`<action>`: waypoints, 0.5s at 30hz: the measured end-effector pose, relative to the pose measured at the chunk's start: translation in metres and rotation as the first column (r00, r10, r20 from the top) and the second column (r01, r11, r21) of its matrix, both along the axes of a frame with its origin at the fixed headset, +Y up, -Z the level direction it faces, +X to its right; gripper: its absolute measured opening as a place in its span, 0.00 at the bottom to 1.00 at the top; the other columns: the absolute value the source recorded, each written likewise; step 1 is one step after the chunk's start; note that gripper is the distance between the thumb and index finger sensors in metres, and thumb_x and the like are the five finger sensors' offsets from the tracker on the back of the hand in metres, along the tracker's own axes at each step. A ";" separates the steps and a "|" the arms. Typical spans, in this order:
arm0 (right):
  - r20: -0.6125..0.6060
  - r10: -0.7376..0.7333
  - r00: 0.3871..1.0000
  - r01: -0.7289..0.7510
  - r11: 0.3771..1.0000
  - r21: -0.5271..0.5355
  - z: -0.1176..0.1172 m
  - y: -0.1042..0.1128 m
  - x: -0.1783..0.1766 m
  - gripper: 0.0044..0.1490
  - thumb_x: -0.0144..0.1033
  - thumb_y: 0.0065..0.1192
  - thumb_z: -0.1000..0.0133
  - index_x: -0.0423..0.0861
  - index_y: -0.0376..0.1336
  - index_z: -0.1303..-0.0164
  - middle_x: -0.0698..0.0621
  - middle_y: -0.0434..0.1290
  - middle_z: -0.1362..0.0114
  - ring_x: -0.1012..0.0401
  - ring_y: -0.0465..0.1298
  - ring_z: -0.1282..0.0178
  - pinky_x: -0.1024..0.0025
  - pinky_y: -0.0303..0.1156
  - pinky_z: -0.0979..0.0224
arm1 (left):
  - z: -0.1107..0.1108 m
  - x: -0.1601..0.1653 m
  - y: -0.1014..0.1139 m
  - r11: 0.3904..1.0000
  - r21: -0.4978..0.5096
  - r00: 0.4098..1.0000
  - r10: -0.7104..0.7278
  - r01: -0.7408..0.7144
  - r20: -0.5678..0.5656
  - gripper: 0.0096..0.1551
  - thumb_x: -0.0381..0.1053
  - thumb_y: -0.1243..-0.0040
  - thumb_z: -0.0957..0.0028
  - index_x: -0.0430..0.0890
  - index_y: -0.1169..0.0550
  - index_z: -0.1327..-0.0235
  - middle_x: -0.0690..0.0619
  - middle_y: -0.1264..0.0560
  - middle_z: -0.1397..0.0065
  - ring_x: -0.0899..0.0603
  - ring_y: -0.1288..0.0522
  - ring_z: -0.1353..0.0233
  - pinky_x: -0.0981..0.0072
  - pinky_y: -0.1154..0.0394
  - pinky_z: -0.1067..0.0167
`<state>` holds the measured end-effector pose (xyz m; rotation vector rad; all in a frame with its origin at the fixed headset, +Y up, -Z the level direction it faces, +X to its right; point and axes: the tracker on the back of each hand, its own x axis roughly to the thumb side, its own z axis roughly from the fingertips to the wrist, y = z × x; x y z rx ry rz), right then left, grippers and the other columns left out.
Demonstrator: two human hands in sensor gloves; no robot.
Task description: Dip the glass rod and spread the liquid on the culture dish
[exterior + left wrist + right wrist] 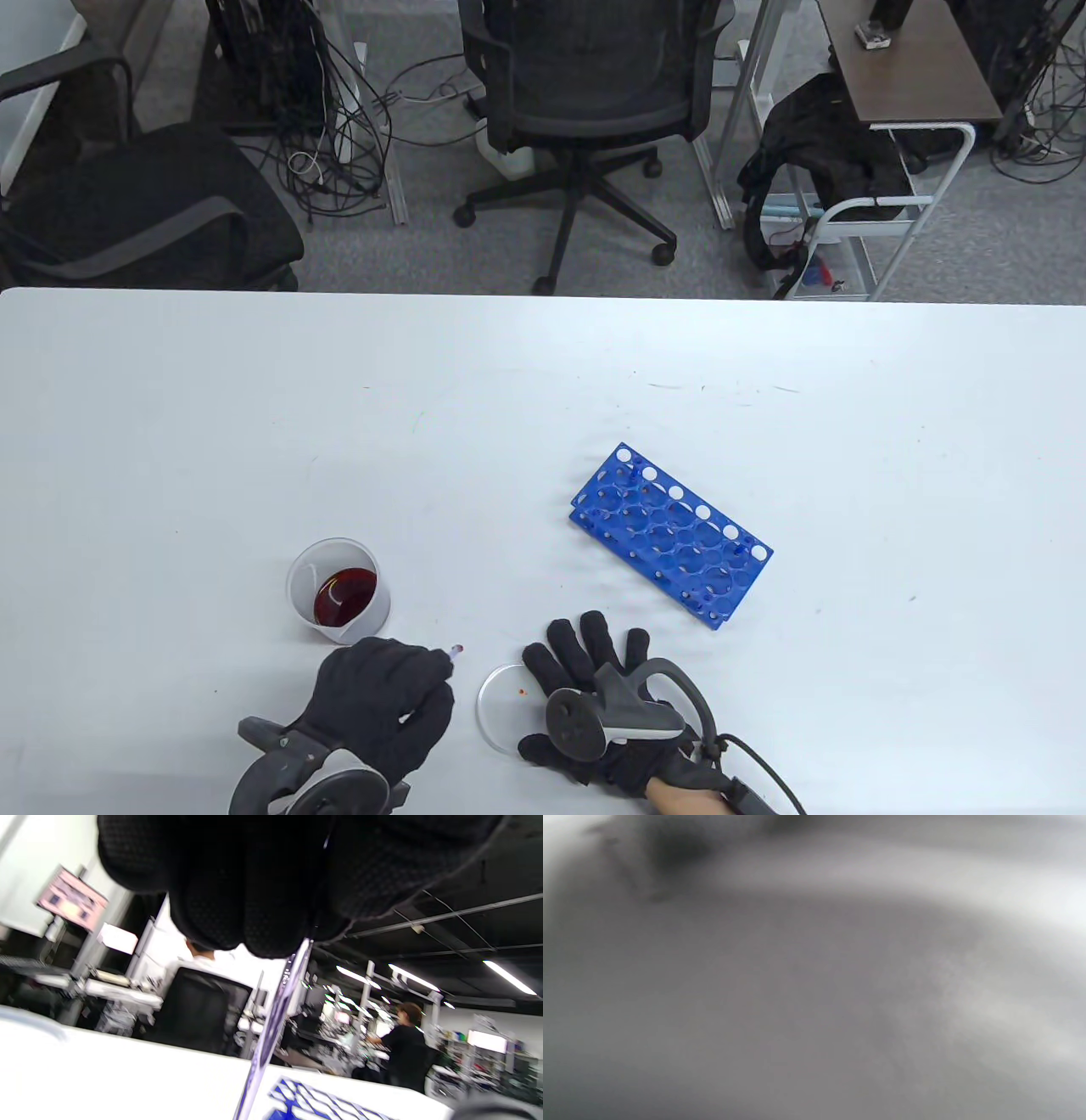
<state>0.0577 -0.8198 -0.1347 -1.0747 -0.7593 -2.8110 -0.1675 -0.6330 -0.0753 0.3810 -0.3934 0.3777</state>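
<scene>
Left hand [382,700] grips the glass rod [456,651], wet-tipped; right hand [598,700] lies flat, fingers spread, steadying the dish [501,692]. Next, spreading needs a light touch.

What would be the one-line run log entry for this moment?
left hand: grips glass rod, tip reddish | right hand: flat, covering part of culture dish | beaker: red liquid | dish: few red specks

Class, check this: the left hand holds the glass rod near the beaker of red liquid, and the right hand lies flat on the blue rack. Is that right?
Not quite. In the table view the right hand lies flat beside and partly over the culture dish, apart from the blue rack. The left hand does hold the glass rod near the beaker.
</scene>
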 end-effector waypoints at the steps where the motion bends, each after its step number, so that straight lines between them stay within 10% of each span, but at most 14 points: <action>1: 0.000 0.000 1.000 0.000 1.000 0.000 0.000 0.000 0.000 0.62 0.75 0.21 0.40 0.41 0.13 0.19 0.32 0.17 0.17 0.28 0.22 0.22 0.15 0.30 0.33 | -0.001 0.005 -0.003 0.999 -0.034 0.999 -0.007 0.008 0.032 0.17 0.60 0.27 0.53 0.52 0.10 0.59 0.55 0.10 0.53 0.41 0.11 0.50 0.54 0.15 0.47; 15: 0.000 0.000 1.000 0.000 1.000 0.000 0.000 0.000 0.000 0.62 0.75 0.21 0.40 0.41 0.13 0.19 0.32 0.17 0.17 0.28 0.22 0.22 0.15 0.30 0.33 | -0.012 0.042 -0.034 0.968 -0.201 0.979 -0.121 0.154 0.167 0.17 0.60 0.26 0.53 0.53 0.10 0.57 0.56 0.10 0.51 0.42 0.11 0.48 0.54 0.15 0.47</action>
